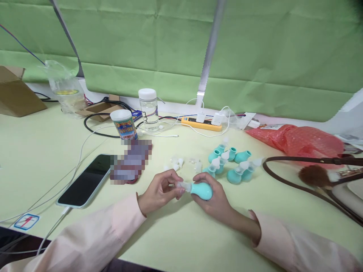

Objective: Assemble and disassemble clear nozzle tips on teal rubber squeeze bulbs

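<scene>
Around turquoise bulb [202, 191]: right hand's [217, 198] fingers curled, gripping. At bulb's neck: left hand [159, 192] pinching clear nozzle [186, 186]; crooked pressure could tilt it.

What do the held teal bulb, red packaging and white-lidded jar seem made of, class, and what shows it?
Teal bulb: probably rubber or soft plastic; smooth, glossy, with pale highlights.
Red packaging: likely bubble-wrap plastic; shiny, crinkled, partly see-through.
White-lidded jar: clear glass or plastic, I cannot tell which; smooth and transparent.
</scene>
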Motion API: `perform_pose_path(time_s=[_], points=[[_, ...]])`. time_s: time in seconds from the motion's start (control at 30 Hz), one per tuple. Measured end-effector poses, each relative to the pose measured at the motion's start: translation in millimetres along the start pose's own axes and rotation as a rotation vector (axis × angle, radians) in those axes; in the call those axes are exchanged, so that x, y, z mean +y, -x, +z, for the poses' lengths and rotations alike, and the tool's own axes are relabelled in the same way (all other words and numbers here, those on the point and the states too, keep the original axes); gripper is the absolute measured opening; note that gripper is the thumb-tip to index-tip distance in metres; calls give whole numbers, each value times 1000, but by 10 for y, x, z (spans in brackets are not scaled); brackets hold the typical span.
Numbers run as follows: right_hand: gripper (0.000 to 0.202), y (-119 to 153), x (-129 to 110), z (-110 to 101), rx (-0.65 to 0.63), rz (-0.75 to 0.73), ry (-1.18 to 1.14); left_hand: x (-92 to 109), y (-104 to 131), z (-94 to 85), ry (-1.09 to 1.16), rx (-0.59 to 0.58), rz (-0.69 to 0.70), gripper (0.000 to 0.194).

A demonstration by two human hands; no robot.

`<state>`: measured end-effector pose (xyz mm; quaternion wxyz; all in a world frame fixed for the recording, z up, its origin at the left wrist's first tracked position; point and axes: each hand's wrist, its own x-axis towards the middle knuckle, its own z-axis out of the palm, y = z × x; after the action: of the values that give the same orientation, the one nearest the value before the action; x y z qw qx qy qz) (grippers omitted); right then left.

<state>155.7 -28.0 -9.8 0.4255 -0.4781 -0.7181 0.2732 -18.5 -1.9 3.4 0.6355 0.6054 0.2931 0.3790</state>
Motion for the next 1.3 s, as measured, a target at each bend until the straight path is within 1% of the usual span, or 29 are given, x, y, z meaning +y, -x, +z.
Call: perform_pose_path(time_s=[0.07, 0.13, 0.2, 0.27, 0.4, 0.5, 0.57, 0.7, 0.8, 0.83, 0.9, 0.97, 1.03, 1.1, 1.17, 1.23, 1.3], points=[[18, -28, -31, -18, -88, 93, -83, -11, 9, -5, -37, 0, -14, 21], [15, -55, -54, -43, -206, 228, -178, -18, 18, -15, -95, -2, -29, 20], [17, -81, -69, -73, -318, 371, -259, -18, 25, -23, -159, -9, -36, 19], [19, -109, -79, -108, -404, 472, -301, -11, 30, -25, -224, -21, -28, 18], [19, -167, -92, -175, -537, 581, -355, 9, 45, -3, -333, -66, 57, 15], [19, -210, -100, -211, -623, 613, -376, 19, 64, 13, -450, -98, 164, 11], [19, -226, -105, -221, -649, 644, -381, 23, 72, 12, -560, -101, 254, 10], [16, -221, -100, -219, -642, 697, -418, 16, 67, -3, -750, -114, 416, 7], [16, -208, -86, -207, -652, 675, -455, -2, 66, -4, -789, -134, 498, 7], [17, -205, -80, -199, -645, 662, -479, -7, 69, -4, -785, -120, 513, 7], [21, -197, -65, -174, -593, 642, -574, -6, 73, -12, -763, -45, 528, 11], [24, -180, -44, -139, -498, 629, -681, 10, 65, -43, -725, 69, 527, 20], [25, -155, -20, -104, -390, 608, -733, 42, 38, -97, -728, 190, 508, 24], [28, -126, 4, -76, -290, 584, -733, 82, -3, -156, -841, 271, 464, 22], [29, -101, 21, -57, -203, 546, -719, 119, -41, -199, -1055, 266, 415, 20], [26, -87, 26, -45, -148, 488, -683, 142, -61, -213, -1270, 205, 362, 18], [23, -84, 19, -38, -127, 425, -615, 140, -63, -205, -1438, 138, 299, 22]])
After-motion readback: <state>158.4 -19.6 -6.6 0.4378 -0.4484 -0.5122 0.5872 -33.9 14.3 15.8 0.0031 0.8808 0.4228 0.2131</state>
